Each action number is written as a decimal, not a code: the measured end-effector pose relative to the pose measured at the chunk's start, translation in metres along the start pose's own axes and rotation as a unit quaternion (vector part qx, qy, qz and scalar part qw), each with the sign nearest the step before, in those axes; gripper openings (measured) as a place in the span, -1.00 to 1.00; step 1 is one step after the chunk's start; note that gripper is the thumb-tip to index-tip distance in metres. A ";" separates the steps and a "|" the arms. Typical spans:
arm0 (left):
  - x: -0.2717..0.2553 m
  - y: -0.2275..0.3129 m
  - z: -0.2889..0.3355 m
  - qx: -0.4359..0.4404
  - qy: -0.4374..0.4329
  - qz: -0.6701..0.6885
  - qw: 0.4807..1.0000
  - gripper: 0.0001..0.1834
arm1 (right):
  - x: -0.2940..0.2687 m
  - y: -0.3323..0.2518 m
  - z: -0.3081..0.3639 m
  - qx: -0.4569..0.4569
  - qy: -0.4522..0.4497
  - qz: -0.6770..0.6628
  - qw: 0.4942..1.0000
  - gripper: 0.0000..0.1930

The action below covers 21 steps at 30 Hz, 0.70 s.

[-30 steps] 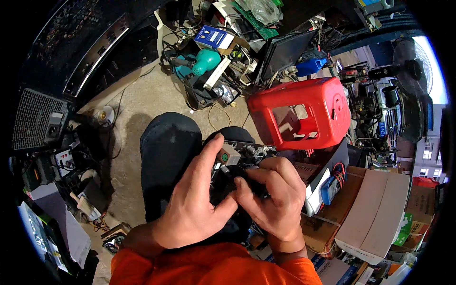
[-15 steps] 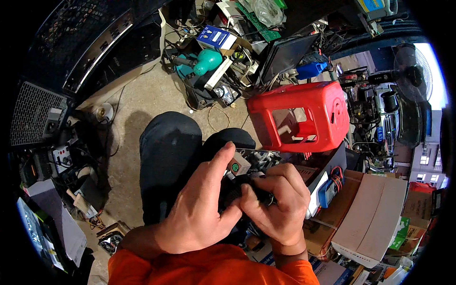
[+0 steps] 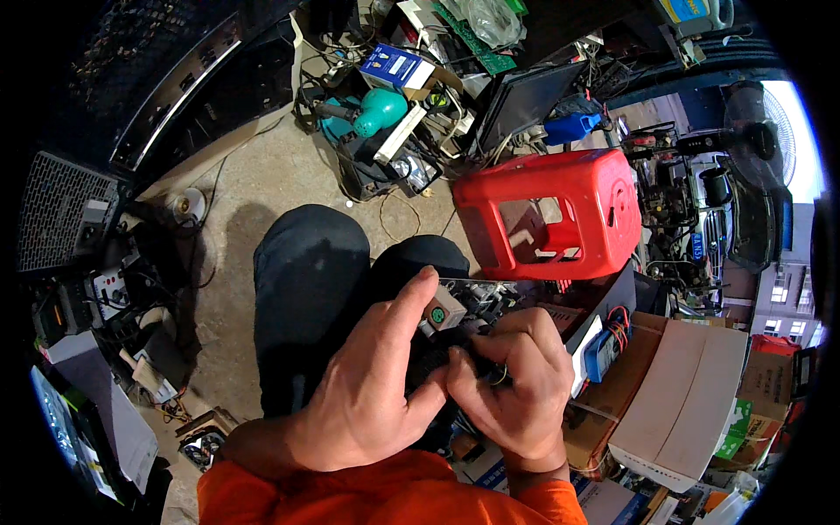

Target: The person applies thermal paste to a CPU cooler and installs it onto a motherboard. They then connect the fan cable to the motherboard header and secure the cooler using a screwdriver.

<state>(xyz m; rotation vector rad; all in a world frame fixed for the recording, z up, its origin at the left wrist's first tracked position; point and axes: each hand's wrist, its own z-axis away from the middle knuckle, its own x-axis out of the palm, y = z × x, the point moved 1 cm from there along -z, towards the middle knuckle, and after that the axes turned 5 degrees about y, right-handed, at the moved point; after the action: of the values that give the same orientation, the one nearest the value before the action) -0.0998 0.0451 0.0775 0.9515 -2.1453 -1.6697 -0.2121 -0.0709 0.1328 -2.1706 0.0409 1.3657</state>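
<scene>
Over my lap I have a circuit board (image 3: 486,296) crowded with dark parts, with a boxy beige component (image 3: 444,311) bearing a round green mark near its left end. My left hand (image 3: 363,389) is wrapped round the board's left side, its thumb and a finger reaching along the edge. On the other side, my right hand (image 3: 516,376) has its fingers curled tight in a pinch at a dark part of the board. A thin wire-like loop shows by those fingertips. What exactly they grip is hidden, and the board's underside is out of sight.
A red plastic stool (image 3: 569,214) lies on its side ahead to the right. Cardboard boxes (image 3: 672,394) stand at the right, beside a blue multimeter-like device (image 3: 604,354). A teal hair dryer-shaped tool (image 3: 382,112) sits among cables and boxes ahead. Electronic clutter lines the left.
My hands and the board have shifted very slightly to the right and down. Both hands keep nearly the same grip.
</scene>
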 end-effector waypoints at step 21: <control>0.004 0.001 0.011 -0.113 -0.018 0.040 0.993 -0.23 | -0.015 0.017 0.013 0.107 -0.043 -0.169 0.979 -0.80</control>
<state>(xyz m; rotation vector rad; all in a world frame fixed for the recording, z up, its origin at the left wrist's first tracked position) -0.1091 0.0510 0.0744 0.7655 -1.9354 -1.8526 -0.2351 -0.0822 0.1334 -1.8382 -0.1959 1.1985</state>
